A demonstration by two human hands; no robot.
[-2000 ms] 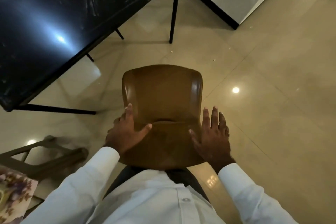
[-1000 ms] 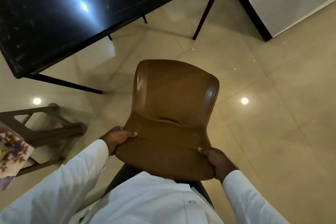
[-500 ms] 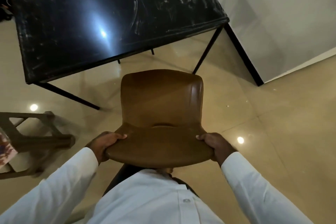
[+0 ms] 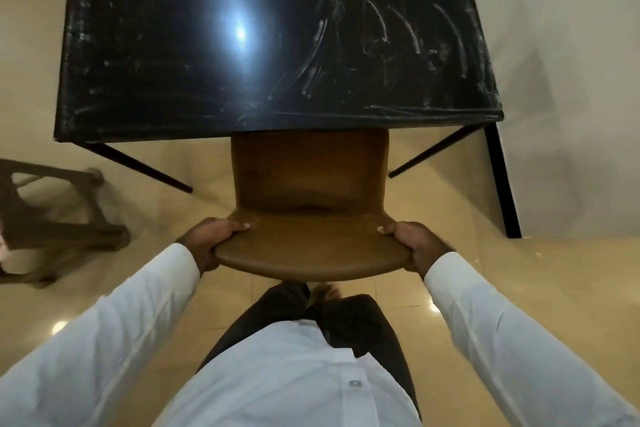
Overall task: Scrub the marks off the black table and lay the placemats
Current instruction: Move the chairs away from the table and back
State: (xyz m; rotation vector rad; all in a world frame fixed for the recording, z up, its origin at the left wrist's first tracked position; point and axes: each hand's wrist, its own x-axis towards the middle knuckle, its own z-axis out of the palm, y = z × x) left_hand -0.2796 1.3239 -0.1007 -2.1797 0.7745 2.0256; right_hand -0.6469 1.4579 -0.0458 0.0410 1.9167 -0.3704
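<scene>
The black table (image 4: 173, 80) fills the upper part of the view, its top streaked with whitish marks, thickest toward the right side. A brown chair (image 4: 308, 177) stands in front of me with its seat partly under the table's near edge. My left hand (image 4: 207, 239) grips the left end of the chair's backrest. My right hand (image 4: 415, 243) grips the right end. No placemats or cloth are in view.
A wooden stool or low frame (image 4: 52, 218) stands on the floor at the left. A white wall with a black skirting strip (image 4: 502, 184) runs along the right of the table. The floor is glossy beige tile.
Both hands took hold of the chair's backrest and pushed the chair forward, so its seat now reaches under the table's near edge. The view swung up over the table.
</scene>
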